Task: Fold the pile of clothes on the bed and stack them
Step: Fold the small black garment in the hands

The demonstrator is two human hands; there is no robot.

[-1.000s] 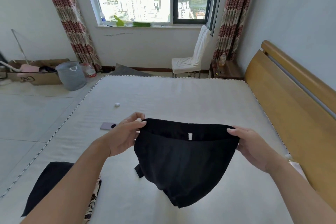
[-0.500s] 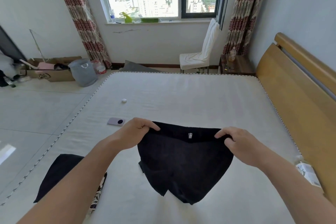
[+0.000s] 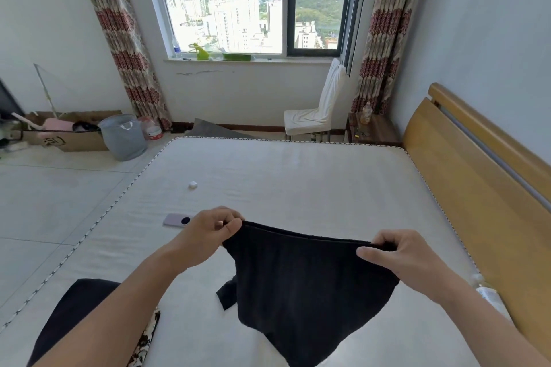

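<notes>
your left hand [image 3: 208,235] pinches one end of the black garment's [image 3: 304,286] top edge, thumb and fingers curled over the hem, and your right hand [image 3: 399,256] pinches the other end the same way. held apart like this, the hands keep that edge taut just below frame centre, so the rest hangs free and shows its shape; that looks like squaring it up before a fold. its lower part trails toward the bottom of the frame, over the bed [image 3: 298,176], and whether it touches the mattress i cannot tell. a strap or corner dangles at its left side.

at lower left, under your left forearm, lies more dark cloth [image 3: 74,313] with a patterned piece [image 3: 147,337] beside it, likely the pile or stack. left of your left hand sit a phone [image 3: 176,220] and, further up, a small white object [image 3: 193,185], both clear of the folding space.
</notes>
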